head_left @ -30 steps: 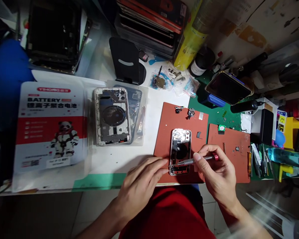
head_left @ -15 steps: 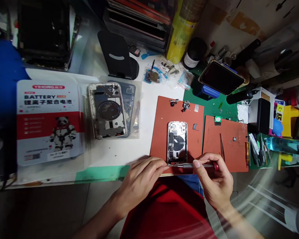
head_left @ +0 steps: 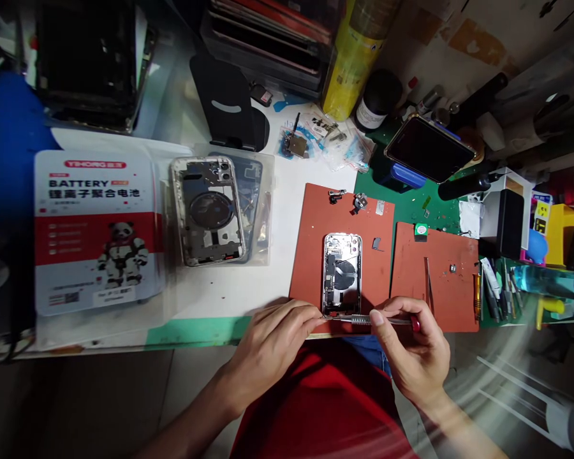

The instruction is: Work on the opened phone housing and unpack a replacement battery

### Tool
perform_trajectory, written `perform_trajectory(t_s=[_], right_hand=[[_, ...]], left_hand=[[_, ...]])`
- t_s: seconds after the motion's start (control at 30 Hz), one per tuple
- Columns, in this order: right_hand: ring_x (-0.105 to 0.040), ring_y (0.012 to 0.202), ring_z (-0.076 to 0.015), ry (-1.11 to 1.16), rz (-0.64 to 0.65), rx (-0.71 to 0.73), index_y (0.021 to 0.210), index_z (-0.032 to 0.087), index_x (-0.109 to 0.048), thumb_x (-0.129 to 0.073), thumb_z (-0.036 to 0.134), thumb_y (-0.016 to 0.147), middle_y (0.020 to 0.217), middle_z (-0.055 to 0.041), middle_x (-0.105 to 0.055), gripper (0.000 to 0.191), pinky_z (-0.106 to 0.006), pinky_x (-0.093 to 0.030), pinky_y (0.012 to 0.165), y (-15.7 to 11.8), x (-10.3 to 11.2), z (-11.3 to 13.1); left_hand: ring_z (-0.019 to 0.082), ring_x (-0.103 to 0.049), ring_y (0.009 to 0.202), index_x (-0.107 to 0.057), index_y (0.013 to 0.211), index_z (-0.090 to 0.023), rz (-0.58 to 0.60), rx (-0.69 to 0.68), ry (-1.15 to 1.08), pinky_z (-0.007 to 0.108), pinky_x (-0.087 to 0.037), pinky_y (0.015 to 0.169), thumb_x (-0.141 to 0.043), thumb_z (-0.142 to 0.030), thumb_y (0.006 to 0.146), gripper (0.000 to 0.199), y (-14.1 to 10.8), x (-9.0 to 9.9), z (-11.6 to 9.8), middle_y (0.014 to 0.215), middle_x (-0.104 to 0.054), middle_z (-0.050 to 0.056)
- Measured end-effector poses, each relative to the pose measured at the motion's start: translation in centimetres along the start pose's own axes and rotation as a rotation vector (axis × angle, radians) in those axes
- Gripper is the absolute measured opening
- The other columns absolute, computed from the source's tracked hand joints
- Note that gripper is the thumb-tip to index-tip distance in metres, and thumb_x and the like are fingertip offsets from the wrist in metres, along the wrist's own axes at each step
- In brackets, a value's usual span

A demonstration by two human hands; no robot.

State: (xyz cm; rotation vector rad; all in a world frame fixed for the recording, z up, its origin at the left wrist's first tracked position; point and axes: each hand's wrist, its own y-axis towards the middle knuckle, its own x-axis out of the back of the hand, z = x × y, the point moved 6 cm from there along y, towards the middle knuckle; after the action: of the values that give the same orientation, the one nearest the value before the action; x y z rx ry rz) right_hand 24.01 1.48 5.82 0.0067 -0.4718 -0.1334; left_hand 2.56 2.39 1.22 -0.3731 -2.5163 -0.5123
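Note:
An opened phone housing with its inner parts bare lies on a brown-red mat at the bench's front edge. My right hand is closed around a screwdriver with a silver shaft and a red end. The driver lies almost level, its tip pointing left at the housing's bottom edge. My left hand is at that same lower left corner, thumb and fingertips pinched together close to the tip. Whatever sits between those fingertips is too small to make out.
Small metal parts lie on the mat's upper area. Right of it, a second mat holds tweezers. A second phone housing and a battery package are on the left. A phone leans on a stand behind.
The whole view has shifted slightly. Both hands, the screwdriver and the phone housing keep nearly the same places relative to each other.

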Motion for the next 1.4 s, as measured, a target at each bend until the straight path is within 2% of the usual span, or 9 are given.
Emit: perform_trajectory(t_s=[0.3, 0.47, 0.6, 0.9, 1.07, 1.2, 1.3, 1.4], right_hand=[[-0.074, 0.069, -0.0137, -0.070, 0.048, 0.115, 0.108, 0.021, -0.067, -0.075, 0.011, 0.097, 0.087, -0.0004, -0.075, 0.017, -0.022, -0.062, 0.059, 0.1, 0.0, 1.0], [-0.077, 0.086, -0.0194, -0.066, 0.194, 0.218, 0.120, 0.020, -0.065, -0.072, 0.002, 0.094, 0.099, -0.0057, -0.076, 0.032, -0.032, -0.065, 0.073, 0.1, -0.2, 1.9], [-0.075, 0.092, -0.0213, -0.013, 0.279, 0.277, 0.129, 0.017, -0.062, -0.068, -0.005, 0.092, 0.103, -0.0087, -0.075, 0.043, -0.038, -0.065, 0.080, 0.3, -0.5, 2.6], [-0.075, 0.090, -0.0219, -0.058, 0.373, 0.325, 0.130, 0.014, -0.061, -0.067, -0.003, 0.093, 0.102, -0.0090, -0.074, 0.042, -0.037, -0.064, 0.075, 1.1, -0.5, 3.4], [-0.077, 0.092, -0.0211, -0.068, 0.376, 0.248, 0.128, 0.017, -0.062, -0.068, 0.000, 0.095, 0.106, -0.0085, -0.076, 0.038, -0.036, -0.066, 0.079, 1.0, -0.2, 2.7], [-0.078, 0.095, -0.0220, -0.082, 0.358, 0.215, 0.127, 0.018, -0.063, -0.069, 0.001, 0.095, 0.106, -0.0090, -0.077, 0.036, -0.037, -0.068, 0.082, 0.8, 0.1, 2.3], [-0.078, 0.092, -0.0228, -0.103, 0.302, 0.281, 0.129, 0.019, -0.062, -0.068, -0.001, 0.094, 0.104, -0.0087, -0.077, 0.041, -0.040, -0.068, 0.079, 1.1, 0.3, 3.0], [-0.076, 0.090, -0.0222, -0.161, 0.240, 0.426, 0.134, 0.017, -0.059, -0.069, -0.006, 0.089, 0.103, -0.0094, -0.075, 0.052, -0.038, -0.067, 0.074, 1.6, 0.1, 4.3]], left_hand=[[0.012, -0.072, 0.084, -0.062, 0.107, -0.021, 0.002, -0.001, 0.006, 0.029, -0.054, 0.085, -0.051, -0.018, 0.113, 0.013, 0.3, 0.2, -0.1, 0.095, -0.076, -0.003], [0.013, -0.072, 0.085, -0.062, 0.107, -0.020, 0.036, -0.014, 0.023, 0.029, -0.055, 0.086, -0.052, -0.015, 0.112, 0.012, 0.4, 0.1, -0.2, 0.095, -0.075, -0.002], [0.014, -0.073, 0.086, -0.062, 0.109, -0.020, 0.037, -0.027, 0.023, 0.030, -0.055, 0.086, -0.052, -0.014, 0.111, 0.012, 0.4, 0.1, -0.2, 0.097, -0.076, -0.001], [0.016, -0.075, 0.085, -0.064, 0.107, -0.020, 0.072, -0.031, 0.024, 0.033, -0.057, 0.081, -0.052, -0.015, 0.111, 0.013, 0.5, 0.0, -0.4, 0.097, -0.077, 0.000], [0.015, -0.075, 0.085, -0.066, 0.106, -0.019, 0.056, -0.035, 0.032, 0.033, -0.058, 0.081, -0.053, -0.018, 0.112, 0.015, 0.6, 0.1, -0.5, 0.097, -0.078, 0.000], [0.015, -0.077, 0.089, -0.067, 0.109, -0.019, 0.023, -0.035, 0.047, 0.034, -0.060, 0.085, -0.057, -0.030, 0.112, 0.016, 0.5, 0.3, -0.7, 0.100, -0.080, 0.001], [0.016, -0.077, 0.094, -0.068, 0.114, -0.016, -0.051, -0.048, 0.061, 0.034, -0.060, 0.089, -0.067, -0.033, 0.107, 0.018, 0.2, 0.6, -0.7, 0.105, -0.080, 0.004], [0.019, -0.077, 0.098, -0.071, 0.117, -0.013, -0.079, -0.171, 0.130, 0.037, -0.060, 0.092, -0.070, -0.019, 0.104, 0.015, -0.3, 0.5, -1.1, 0.111, -0.082, 0.006]])
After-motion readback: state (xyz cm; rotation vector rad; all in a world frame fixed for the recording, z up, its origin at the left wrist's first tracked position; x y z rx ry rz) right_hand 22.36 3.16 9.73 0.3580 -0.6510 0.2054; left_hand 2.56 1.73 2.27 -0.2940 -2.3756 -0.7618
